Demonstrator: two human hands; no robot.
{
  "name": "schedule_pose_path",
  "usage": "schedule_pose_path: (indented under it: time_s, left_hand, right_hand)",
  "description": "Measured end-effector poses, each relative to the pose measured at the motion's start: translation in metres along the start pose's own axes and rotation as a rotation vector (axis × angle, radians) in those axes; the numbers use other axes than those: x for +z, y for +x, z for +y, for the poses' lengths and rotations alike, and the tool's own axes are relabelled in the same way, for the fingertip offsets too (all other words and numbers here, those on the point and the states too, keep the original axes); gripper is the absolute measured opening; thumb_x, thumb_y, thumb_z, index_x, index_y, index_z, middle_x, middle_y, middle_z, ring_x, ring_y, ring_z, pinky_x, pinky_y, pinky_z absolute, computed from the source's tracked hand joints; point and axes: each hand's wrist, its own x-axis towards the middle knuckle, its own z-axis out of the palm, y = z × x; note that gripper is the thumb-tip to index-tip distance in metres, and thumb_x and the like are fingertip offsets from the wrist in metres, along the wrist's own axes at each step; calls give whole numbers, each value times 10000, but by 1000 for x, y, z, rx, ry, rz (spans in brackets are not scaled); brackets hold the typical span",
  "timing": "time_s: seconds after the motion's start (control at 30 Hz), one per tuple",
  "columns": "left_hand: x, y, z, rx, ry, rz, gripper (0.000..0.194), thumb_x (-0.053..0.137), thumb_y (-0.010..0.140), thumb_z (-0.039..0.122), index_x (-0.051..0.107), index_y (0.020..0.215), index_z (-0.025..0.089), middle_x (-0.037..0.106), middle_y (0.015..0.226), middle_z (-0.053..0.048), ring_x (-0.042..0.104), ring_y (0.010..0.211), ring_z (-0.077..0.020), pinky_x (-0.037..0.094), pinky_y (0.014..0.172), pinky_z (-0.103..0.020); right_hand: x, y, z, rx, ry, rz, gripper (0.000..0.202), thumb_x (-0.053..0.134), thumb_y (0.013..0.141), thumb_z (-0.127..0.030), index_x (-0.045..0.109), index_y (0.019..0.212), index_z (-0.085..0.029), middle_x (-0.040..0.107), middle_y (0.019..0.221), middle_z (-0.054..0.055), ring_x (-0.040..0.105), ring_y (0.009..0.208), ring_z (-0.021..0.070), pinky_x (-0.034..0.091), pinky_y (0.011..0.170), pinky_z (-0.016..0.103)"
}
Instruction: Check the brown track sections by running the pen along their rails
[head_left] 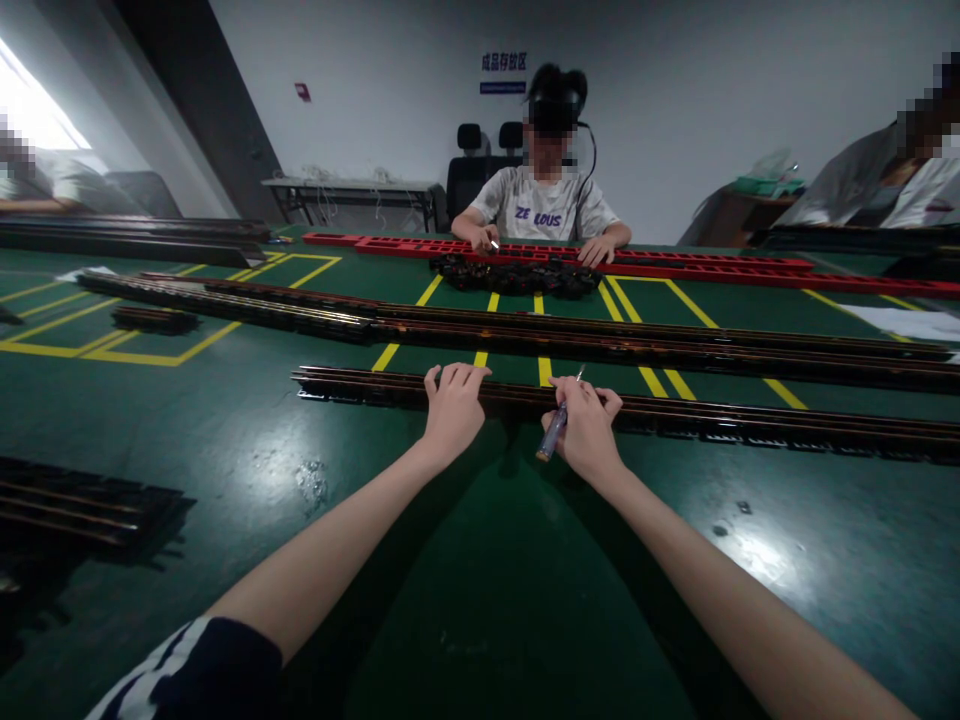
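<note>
A long black rail with thin copper-coloured lines along it lies across the green table in front of me. My left hand is closed over the rail near its left part, fingers curled over the far edge. My right hand grips a small screwdriver with a greyish, see-through handle. Its metal shaft points up and away from me past the fingers, and the handle end points down toward me. The same hand rests against the rail; the fingertips on the rail's far side are partly hidden.
Beyond lies another long black rail bundle. Farther off are red rails and a pile of black parts, where a person sits working. More black rails lie at left. Yellow tape lines mark the table.
</note>
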Motion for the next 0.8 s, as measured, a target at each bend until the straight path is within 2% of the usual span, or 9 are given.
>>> schedule_pose_path:
  time_s: [0.3,0.47,0.67,0.8]
  left_hand:
    - [1,2,-1,-51,49,-4,453,351,852,29,610,1190,186,631,1224,-94,486,1219,-268,285,1089,-492]
    - [2,2,-1,-71,19,-6,454,352,847,25,613,1180,191,644,1203,-85,504,1202,-257,283,1099,-480]
    - [2,2,-3,-71,-16,24,473,363,816,0,618,1161,198,650,1180,-78,512,1192,-245,275,1104,-477]
    - [2,2,-4,-68,-22,41,509,358,784,-33,620,1150,205,656,1167,-69,518,1187,-235,274,1103,-467]
  right_hand:
    - [3,2,-1,33,-54,-13,109,455,769,-154,419,851,-215,656,866,72,585,894,256,262,874,412]
    - [2,3,-3,50,-72,-23,57,471,814,-199,425,844,-214,657,896,71,571,898,250,257,871,404]
    - [2,4,-8,73,-114,30,131,480,782,-155,470,901,-208,658,889,59,554,951,262,242,868,408]
    - [2,4,-10,87,-149,43,210,459,739,-66,487,899,-199,676,925,72,546,999,271,231,867,408]
